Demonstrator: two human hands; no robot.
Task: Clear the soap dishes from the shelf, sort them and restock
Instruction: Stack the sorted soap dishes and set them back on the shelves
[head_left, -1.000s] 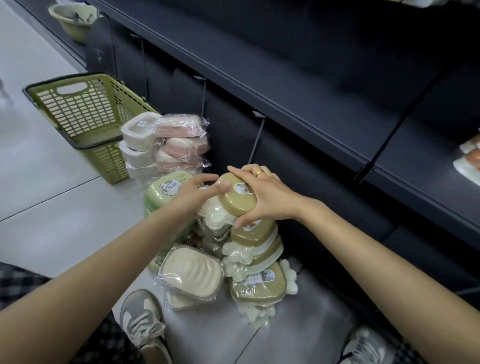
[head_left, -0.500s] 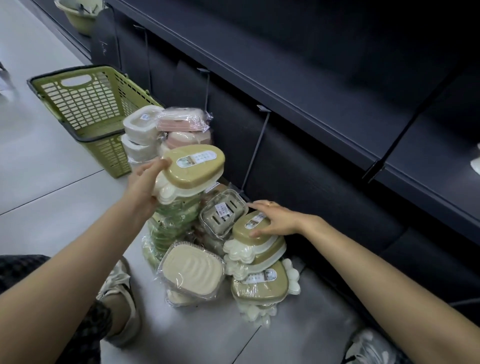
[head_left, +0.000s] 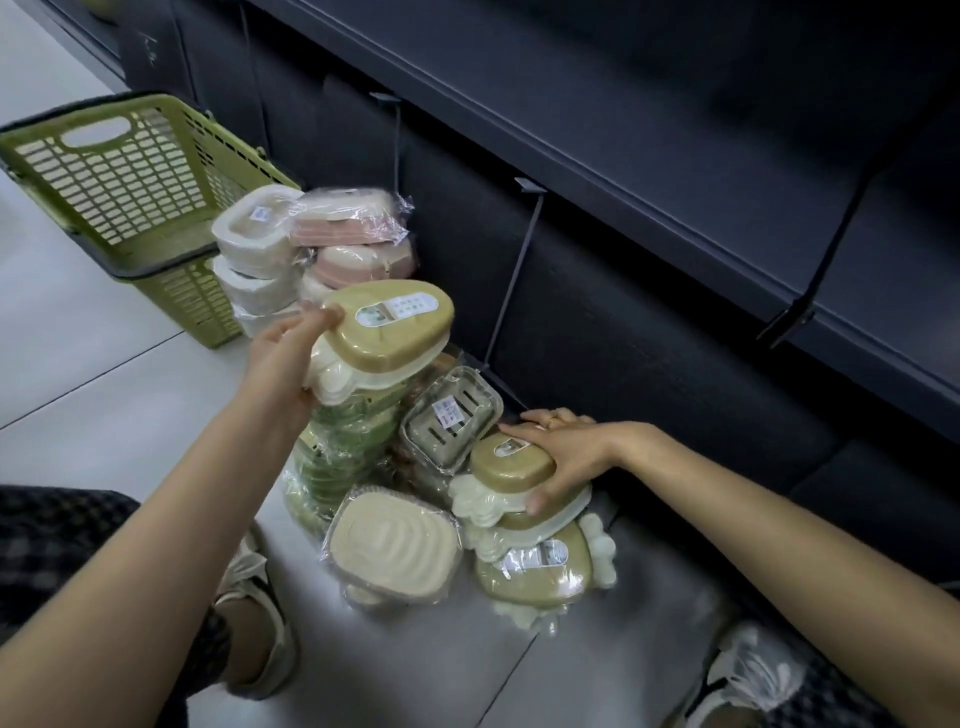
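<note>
Left hand (head_left: 283, 358) holds tan dish (head_left: 390, 328) aloft, thumb on lid, fingers under; long axis runs left-right. Right hand (head_left: 563, 451) curls over tan stack (head_left: 514, 470) on floor, lower right of lifted dish. Shelf (head_left: 571, 124) beyond, far right; left hand nearer.

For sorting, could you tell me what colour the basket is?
Olive green with a dark rim, in the head view.

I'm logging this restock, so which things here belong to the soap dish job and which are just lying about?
Part of the job:
- tan-lidded soap dish, held in the left hand
- tan soap dish stack, under the right hand
- wrapped cream dish
- pink dishes
- dark shelf

Lying about:
- green basket
- shoes
</note>
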